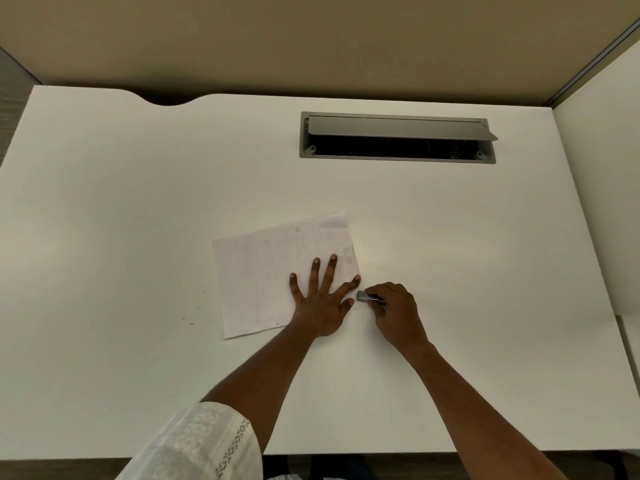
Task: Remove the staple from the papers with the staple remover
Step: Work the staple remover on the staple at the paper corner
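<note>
- Your left hand (320,299), fingers spread, presses one stack of papers (273,271) flat on the white surface (138,202).
- Your right hand (394,311) pinches one metal staple remover (369,297) at the papers' right corner.

White desk (138,202): papers (263,271) lying flat, tilted; grey cable tray (397,160) recessed at back.

The papers (263,271) lie askew on the desk (121,202) just before me. My left hand (320,303) rests flat on their near right part. My right hand (396,313) sits just right of it, off the sheet, holding the remover (369,297) at the papers' right edge. Farther back and to the right, a hatch (397,137) is set in the desk.
</note>
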`<state>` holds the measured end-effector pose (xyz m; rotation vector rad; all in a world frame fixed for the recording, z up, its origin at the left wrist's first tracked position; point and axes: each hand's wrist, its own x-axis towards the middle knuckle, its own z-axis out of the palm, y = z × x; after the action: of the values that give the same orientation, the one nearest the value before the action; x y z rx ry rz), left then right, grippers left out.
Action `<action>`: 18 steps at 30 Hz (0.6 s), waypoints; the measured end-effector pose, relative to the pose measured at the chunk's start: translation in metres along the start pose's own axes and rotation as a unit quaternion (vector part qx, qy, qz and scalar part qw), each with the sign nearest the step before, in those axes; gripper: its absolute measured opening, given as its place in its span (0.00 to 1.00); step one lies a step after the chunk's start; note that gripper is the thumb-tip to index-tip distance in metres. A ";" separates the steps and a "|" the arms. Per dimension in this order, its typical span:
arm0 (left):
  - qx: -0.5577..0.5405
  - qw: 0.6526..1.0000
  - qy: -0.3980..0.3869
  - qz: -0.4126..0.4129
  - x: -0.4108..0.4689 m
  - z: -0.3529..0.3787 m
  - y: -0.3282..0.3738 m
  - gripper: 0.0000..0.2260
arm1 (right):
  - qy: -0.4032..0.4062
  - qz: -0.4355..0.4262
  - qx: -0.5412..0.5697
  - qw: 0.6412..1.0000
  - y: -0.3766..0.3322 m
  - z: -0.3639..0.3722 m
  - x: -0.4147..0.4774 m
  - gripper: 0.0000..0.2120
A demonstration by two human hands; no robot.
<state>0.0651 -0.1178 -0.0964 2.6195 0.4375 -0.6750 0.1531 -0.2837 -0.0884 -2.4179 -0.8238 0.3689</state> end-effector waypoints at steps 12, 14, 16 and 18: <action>0.009 1.000 0.011 -0.002 0.001 0.002 0.000 0.25 | -0.031 0.053 0.083 0.995 -0.007 -0.014 0.011 0.09; 0.010 1.000 0.012 -0.002 0.000 0.001 0.000 0.25 | -0.035 0.065 0.090 0.993 -0.007 -0.016 0.013 0.09; 0.009 1.000 0.010 -0.003 0.000 0.001 0.000 0.25 | -0.039 0.082 0.101 0.991 -0.006 -0.016 0.014 0.08; 0.009 1.000 0.009 -0.002 0.000 0.001 0.000 0.25 | -0.047 0.103 0.119 0.986 -0.007 -0.016 0.015 0.08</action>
<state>0.0647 -0.1185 -0.0967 2.6451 0.4452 -0.6600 0.1683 -0.2767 -0.0726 -2.2791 -0.5350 0.6277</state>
